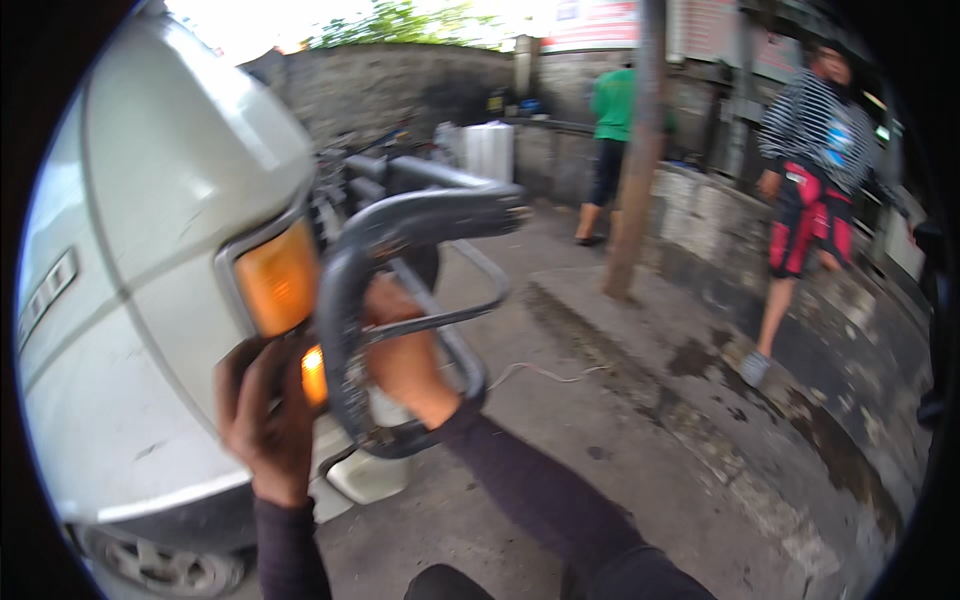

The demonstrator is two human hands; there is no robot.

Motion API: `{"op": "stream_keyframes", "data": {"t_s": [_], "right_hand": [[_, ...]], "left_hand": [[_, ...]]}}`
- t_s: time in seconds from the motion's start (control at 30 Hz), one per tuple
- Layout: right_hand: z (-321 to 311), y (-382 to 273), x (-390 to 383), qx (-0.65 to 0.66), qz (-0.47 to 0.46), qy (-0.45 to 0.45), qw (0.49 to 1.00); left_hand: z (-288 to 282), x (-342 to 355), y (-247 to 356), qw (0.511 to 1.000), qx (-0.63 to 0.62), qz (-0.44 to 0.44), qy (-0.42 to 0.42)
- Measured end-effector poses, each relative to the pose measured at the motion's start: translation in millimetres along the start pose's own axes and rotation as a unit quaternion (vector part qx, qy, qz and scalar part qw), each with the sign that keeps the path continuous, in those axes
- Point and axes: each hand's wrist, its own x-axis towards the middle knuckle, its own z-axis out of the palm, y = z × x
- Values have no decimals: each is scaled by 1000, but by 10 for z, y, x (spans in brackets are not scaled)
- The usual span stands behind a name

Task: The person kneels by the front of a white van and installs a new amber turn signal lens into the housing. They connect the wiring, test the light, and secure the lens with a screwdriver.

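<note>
Has the left hand [265, 408] just left of the grey tubular guard [342, 300], with bent fingers raised close under the upper amber lamp [275, 278]; cannot tell whether gripping. Reaches with the right hand [402, 360] in among the guard's tubes, with fingers mostly hidden behind the thick curved one; cannot tell whether closed on anything. Finds the lower amber lamp [314, 375] between both hands, at the guard's left edge and just beside the left fingers. Looks small and narrow, glowing bright yellow-orange toward the top. Counts two hands, two amber lamps, the upper one larger and set in a pale rim left of the guard, and one guard, scuffed along its bends. Takes in one pale vehicle [160, 330] left of the guard, with one wheel [165, 565] low down; right of the guard, one thin pale wire [550, 375] on the ground nearby, and well apart, one brown post [635, 150] and two people, wearing a green top [613, 105] and a striped top [788, 118].
</note>
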Motion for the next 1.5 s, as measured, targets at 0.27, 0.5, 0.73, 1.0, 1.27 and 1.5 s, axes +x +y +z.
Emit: {"op": "stream_keyframes", "data": {"t_s": [0.27, 0.5, 0.73, 1.0, 1.27, 1.5], "right_hand": [[30, -165, -25, 112, 99, -5, 989], [97, -75, -94, 173, 93, 4, 981], [80, -121, -93, 170, 106, -7, 980], [189, 229, -192, -83, -64, 63, 993], [48, 265, -89, 37, -33, -5, 999], [9, 48, -70, 44, -19, -38, 998]], "left_hand": [[-25, -47, -78, 998, -17, 13, -58], [-256, -655, -103, 998, -20, -63, -20], [-1371, -4450, 607, 807, 39, -353, -471], [-1873, -7147, 1110, 690, 58, -422, -585], [-1827, -6073, 1159, 668, 135, -543, -491], [-1793, -2317, 1127, 615, -152, -741, -224]]}}
